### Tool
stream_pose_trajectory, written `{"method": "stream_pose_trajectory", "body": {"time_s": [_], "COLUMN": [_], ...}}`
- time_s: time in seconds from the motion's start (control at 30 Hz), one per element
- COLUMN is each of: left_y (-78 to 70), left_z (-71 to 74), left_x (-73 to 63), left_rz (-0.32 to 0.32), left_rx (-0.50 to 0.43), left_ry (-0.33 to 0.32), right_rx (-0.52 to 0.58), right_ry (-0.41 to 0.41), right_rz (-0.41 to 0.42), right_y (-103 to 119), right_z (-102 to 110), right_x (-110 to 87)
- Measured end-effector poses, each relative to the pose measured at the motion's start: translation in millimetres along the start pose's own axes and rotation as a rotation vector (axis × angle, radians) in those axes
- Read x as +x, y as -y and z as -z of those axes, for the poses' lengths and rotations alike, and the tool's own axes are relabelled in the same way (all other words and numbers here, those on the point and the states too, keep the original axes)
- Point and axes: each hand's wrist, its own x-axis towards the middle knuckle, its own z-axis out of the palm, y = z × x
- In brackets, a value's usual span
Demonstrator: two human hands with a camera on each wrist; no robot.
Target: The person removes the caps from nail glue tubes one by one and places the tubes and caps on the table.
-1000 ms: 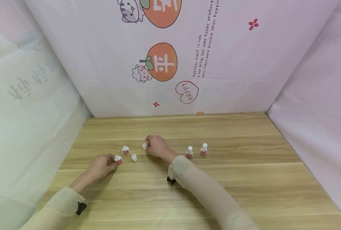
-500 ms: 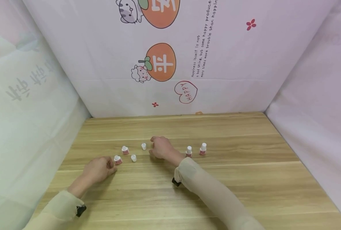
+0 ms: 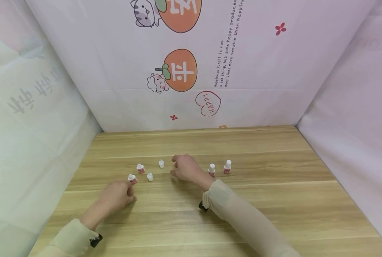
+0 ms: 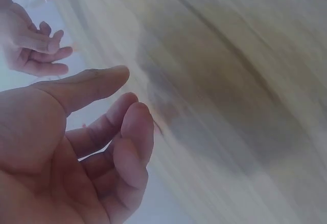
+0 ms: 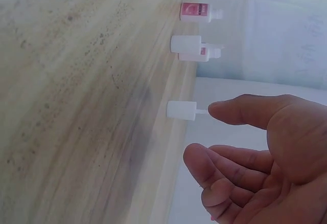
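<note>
My left hand (image 3: 117,195) is just in front of a small white bottle with a pink label (image 3: 132,179), uncapped. In the left wrist view its fingers curl loosely around nothing. A second uncapped bottle (image 3: 140,168) stands behind the first. Two white caps stand upside down with thin stems pointing up: a nearer cap (image 3: 150,177) and a farther cap (image 3: 161,164). Right of the farther cap, my right hand (image 3: 188,167) hovers with thumb and fingers apart, holding nothing. The right wrist view shows that cap (image 5: 181,110) close to the thumb tip.
Two capped bottles, a nearer one (image 3: 211,170) and a farther one (image 3: 227,166), stand right of my right hand; the forearm passes close to the nearer. White printed cloth (image 3: 258,71) walls the wooden table (image 3: 258,214) at the back and both sides.
My right hand has let go of the farther cap and drawn back to the right. My left hand has left the nearer uncapped bottle and moved toward me.
</note>
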Motion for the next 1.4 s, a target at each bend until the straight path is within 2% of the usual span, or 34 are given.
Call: {"method": "stream_pose_trajectory", "body": {"time_s": [0.1, 0.3, 0.67, 0.97, 1.4], "left_y": [-7.1, -22.3, -47.5, -68.8, -82.8], "left_z": [-3.0, -6.2, -16.1, -18.2, -20.7], "left_x": [0.2, 2.6, 20.7, 34.7, 53.1], "left_rz": [-0.04, -0.05, -0.134, -0.116, -0.167], "left_rx": [0.004, -0.016, -0.083, -0.154, -0.184], "left_ry": [-0.032, -0.044, -0.106, -0.066, -0.115], "right_rx": [0.007, 0.002, 0.003, 0.002, 0.012], "right_ry": [-0.003, -0.016, -0.033, -0.05, -0.084], "right_rz": [0.012, 0.037, 0.054, 0.049, 0.039], "right_y": [-0.2, -2.5, -8.3, -10.4, -16.0], "right_z": [2.5, 6.6, 10.6, 14.3, 25.9], "right_x": [-4.8, -11.7, -19.8, -26.0, -37.2]}}
